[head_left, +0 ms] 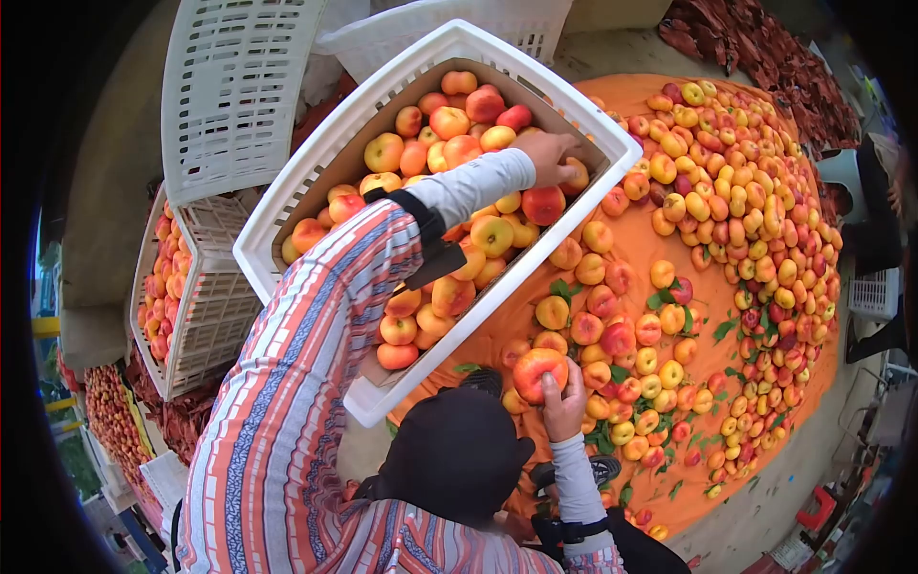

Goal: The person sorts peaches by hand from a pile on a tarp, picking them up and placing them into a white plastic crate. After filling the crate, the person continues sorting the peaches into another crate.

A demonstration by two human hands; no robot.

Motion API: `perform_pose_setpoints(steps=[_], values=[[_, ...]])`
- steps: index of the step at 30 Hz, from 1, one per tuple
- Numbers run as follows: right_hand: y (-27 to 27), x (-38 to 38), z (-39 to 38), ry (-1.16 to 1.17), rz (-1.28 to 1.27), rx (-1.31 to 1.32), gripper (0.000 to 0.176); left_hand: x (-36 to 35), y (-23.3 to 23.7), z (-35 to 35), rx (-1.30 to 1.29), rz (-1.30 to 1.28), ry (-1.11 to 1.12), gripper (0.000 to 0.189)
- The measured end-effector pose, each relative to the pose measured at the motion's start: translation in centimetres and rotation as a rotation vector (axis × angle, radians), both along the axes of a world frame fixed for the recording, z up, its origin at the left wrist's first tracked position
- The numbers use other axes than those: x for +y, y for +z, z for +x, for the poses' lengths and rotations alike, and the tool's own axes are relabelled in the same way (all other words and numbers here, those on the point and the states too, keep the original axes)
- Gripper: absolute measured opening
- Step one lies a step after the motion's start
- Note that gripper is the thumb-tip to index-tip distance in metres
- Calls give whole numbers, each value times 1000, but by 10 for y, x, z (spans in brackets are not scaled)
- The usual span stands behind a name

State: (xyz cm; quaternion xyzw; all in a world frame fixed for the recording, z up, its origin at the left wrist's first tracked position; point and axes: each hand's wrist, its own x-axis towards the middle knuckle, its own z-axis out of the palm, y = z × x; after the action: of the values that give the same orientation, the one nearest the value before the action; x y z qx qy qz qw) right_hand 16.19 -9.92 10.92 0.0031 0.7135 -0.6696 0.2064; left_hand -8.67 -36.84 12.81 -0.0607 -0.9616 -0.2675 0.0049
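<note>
An orange sheet (pixel 633 239) covers much of the grey floor (pixel 760 517), with loose yellow-red fruits (pixel 755 210) spread across it, thickest along its far right side. Green leaves (pixel 564 290) lie among them nearer the person. The right hand (pixel 564 402) is clamped on one large red-orange fruit (pixel 540 375), held above the near part of the sheet, just outside a white crate (pixel 526 263). That crate, tilted across the view, has a brown lining (pixel 405 99) and many fruits inside. The left hand (pixel 547 158) reaches over into its right corner, fingers curled at a fruit there; whether that grip is closed on it I cannot tell.

At left, more fruit fills a slatted crate (pixel 215 306), below an upturned white one (pixel 229 96). A dark red-brown heap (pixel 765 57) lies beyond the sheet, and another person (pixel 875 210) is at the right edge beside a small pale crate (pixel 872 292).
</note>
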Motion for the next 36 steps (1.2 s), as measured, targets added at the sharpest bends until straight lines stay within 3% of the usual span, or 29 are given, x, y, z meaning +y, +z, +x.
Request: perform_pose_setpoints(steps=[1, 2, 5, 8, 11, 12, 16, 20, 29, 32, 36], values=[[-2, 0, 0, -4, -10, -12, 44, -1, 4, 4, 10, 122, 29, 43], [-4, 1, 1, -3, -21, -24, 44, -6, 0, 2, 121, 174, 72, 30], [-11, 4, 1, 25, 55, 22, 45, -35, 2, -9, 250, 89, 101, 21], [-10, 3, 0, 7, -38, -27, 45, -60, 35, -5, 166, 23, 227, 20], [-12, 4, 1, -6, -42, -25, 46, -87, 48, 8, -80, -66, -192, 24], [-8, 3, 1, 0, -31, -24, 46, -93, 32, 11, -171, -59, -202, 33], [-5, 1, 2, 14, -19, -26, 45, -73, 20, 46, 71, -331, -248, 40], [-4, -2, 4, 41, 2, 1, 44, -76, 17, 52, 134, -202, -194, 42], [-8, 0, 8, 54, 41, 15, 43, -64, 21, 48, -209, 548, 24, 45], [-12, 2, 9, 64, 43, 6, 42, -50, 40, 57, -444, 1240, 179, 48], [-4, 0, 4, -12, -76, -60, 41, -51, 36, 64, -551, 1719, 65, 47]])
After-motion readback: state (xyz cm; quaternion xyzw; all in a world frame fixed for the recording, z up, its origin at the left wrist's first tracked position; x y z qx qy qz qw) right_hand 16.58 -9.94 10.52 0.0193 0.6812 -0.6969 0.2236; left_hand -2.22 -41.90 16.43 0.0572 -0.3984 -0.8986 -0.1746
